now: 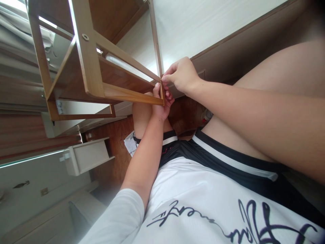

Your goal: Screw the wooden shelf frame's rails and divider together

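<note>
A brown wooden shelf frame (93, 67) with rails and flat boards reaches from the upper left to the middle of the head view. At its near right corner my left hand (162, 105) grips the end of a wooden post, thumb on one side and curled fingers on the other. Just above it, my right hand (181, 76) is closed in a pinch against the same corner. Whatever sits between those fingertips is too small to make out. The joint itself is partly covered by both hands.
A white tabletop (203, 23) with a brown edge lies beyond the frame. On the wooden floor (111, 132) at left stands a white cabinet-like piece (88, 156). Curtains (17, 44) hang at far left. My bare legs flank the work.
</note>
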